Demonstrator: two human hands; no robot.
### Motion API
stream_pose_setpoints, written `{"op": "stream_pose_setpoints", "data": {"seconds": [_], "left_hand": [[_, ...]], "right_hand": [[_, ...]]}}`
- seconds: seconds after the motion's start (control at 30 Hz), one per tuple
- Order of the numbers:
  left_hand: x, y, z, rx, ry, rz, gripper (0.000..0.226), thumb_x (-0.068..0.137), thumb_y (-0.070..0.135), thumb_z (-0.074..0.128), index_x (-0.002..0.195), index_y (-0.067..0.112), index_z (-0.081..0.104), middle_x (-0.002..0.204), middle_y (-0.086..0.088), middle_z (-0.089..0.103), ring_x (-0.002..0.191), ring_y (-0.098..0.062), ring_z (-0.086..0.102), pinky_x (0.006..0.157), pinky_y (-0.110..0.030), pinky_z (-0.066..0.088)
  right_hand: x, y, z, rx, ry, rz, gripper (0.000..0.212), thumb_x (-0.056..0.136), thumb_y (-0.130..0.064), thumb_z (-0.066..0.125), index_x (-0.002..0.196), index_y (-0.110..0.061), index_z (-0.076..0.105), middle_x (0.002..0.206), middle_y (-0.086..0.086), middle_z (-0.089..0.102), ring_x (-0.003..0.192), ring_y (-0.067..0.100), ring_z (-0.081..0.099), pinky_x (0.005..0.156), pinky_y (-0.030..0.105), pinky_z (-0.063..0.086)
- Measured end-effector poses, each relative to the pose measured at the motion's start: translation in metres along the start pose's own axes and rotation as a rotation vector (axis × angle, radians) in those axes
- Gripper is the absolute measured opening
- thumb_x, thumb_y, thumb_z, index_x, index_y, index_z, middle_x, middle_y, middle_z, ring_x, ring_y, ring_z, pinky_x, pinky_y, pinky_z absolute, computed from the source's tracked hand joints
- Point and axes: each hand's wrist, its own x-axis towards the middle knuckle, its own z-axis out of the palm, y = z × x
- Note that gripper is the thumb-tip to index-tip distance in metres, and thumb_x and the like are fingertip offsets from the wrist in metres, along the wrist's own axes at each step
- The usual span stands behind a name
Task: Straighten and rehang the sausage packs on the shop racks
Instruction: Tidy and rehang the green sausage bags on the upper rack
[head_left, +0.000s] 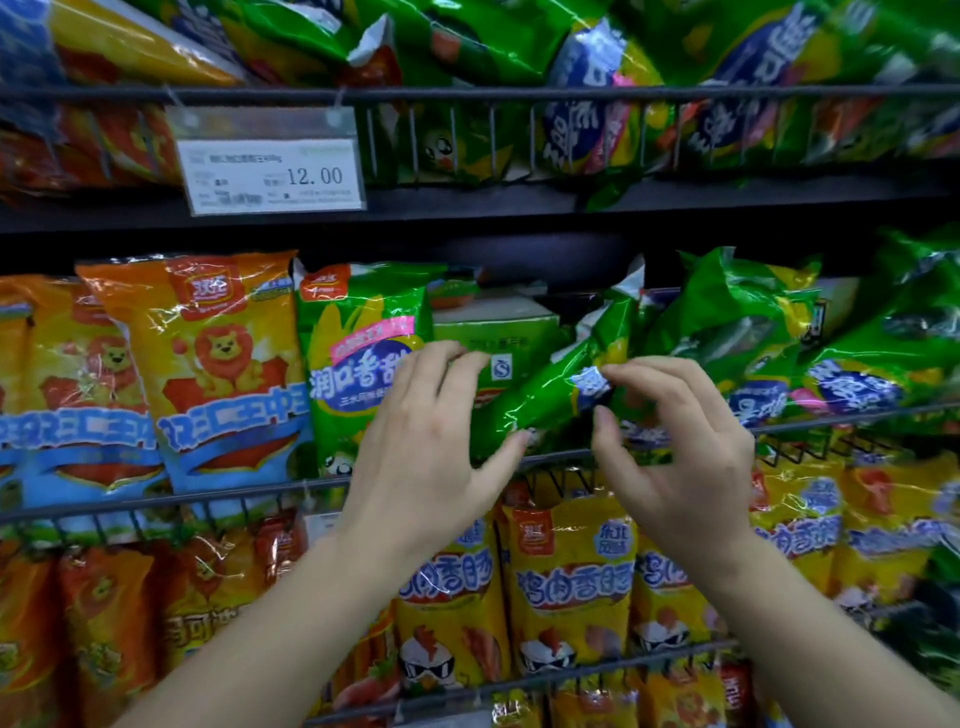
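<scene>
On the middle rack, one green sausage pack (540, 400) lay slumped at a slant, its top leaning right against a jumbled heap of green packs (753, 322), while the upright green pack (358, 364) just to its left stood straight beside the orange packs (218, 374). Both hands were at the slanted pack, probably to tip it upright into the gap between the neat row and the heap. The left hand (426, 447) was open, fingers spread and fairly straight, its thumb touching the pack's lower edge as if to steady the bottom. The right hand (670, 452) was curled at the upper part, forefinger on the blue label and thumb just below; whether it had really pinched the pack could not be told. The wire rail (156, 501) along the near edge kept the packs from sliding out. Yellow packs (566, 571) stood on the rack below.
</scene>
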Motion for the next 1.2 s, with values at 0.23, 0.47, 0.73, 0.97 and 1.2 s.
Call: {"op": "stream_pose_setpoints", "data": {"seconds": [0.23, 0.47, 0.73, 0.97, 1.2], "left_hand": [[0.022, 0.039, 0.028, -0.032, -0.186, -0.103, 0.073, 0.084, 0.057, 0.063, 0.142, 0.020, 0.038, 0.135, 0.001, 0.046, 0.117, -0.022, 0.054, 0.089, -0.039, 0.051], [0.042, 0.054, 0.040, 0.052, -0.196, -0.262, 0.073, 0.084, 0.055, 0.064, 0.143, 0.023, 0.034, 0.133, -0.001, 0.056, 0.118, -0.025, 0.057, 0.085, -0.039, 0.052], [0.049, 0.044, 0.042, -0.232, -0.156, -0.463, 0.063, 0.075, 0.043, 0.080, 0.130, 0.025, 0.055, 0.114, 0.007, 0.067, 0.101, -0.016, 0.065, 0.087, -0.038, 0.054], [0.044, 0.037, 0.038, -0.614, -0.045, -0.620, 0.054, 0.075, 0.016, 0.084, 0.122, 0.019, 0.058, 0.098, 0.015, 0.067, 0.079, 0.004, 0.068, 0.067, -0.011, 0.054], [0.038, 0.030, 0.037, -0.762, 0.035, -0.670, 0.040, 0.079, 0.013, 0.079, 0.112, 0.023, 0.059, 0.103, 0.012, 0.069, 0.075, 0.011, 0.066, 0.059, -0.008, 0.049]], "right_hand": [[-0.024, 0.040, -0.020, -0.182, 0.096, 0.120, 0.042, 0.086, -0.025, 0.072, 0.122, -0.010, 0.058, 0.112, 0.012, 0.054, 0.102, 0.029, 0.055, 0.084, 0.040, 0.052], [-0.029, 0.051, -0.020, -0.204, 0.015, 0.147, 0.058, 0.080, -0.034, 0.077, 0.130, -0.021, 0.050, 0.128, 0.010, 0.036, 0.120, 0.032, 0.039, 0.098, 0.043, 0.043], [-0.020, 0.057, -0.013, -0.207, -0.061, 0.150, 0.062, 0.082, -0.045, 0.072, 0.135, -0.025, 0.047, 0.133, 0.008, 0.033, 0.124, 0.034, 0.037, 0.103, 0.033, 0.034], [-0.011, 0.061, -0.011, -0.213, -0.128, 0.142, 0.062, 0.084, -0.047, 0.070, 0.138, -0.024, 0.051, 0.134, 0.008, 0.032, 0.124, 0.033, 0.034, 0.102, 0.040, 0.038], [-0.003, 0.064, -0.008, -0.240, -0.179, 0.138, 0.066, 0.085, -0.049, 0.067, 0.143, -0.025, 0.050, 0.135, 0.009, 0.033, 0.123, 0.033, 0.031, 0.096, 0.047, 0.047]]}}
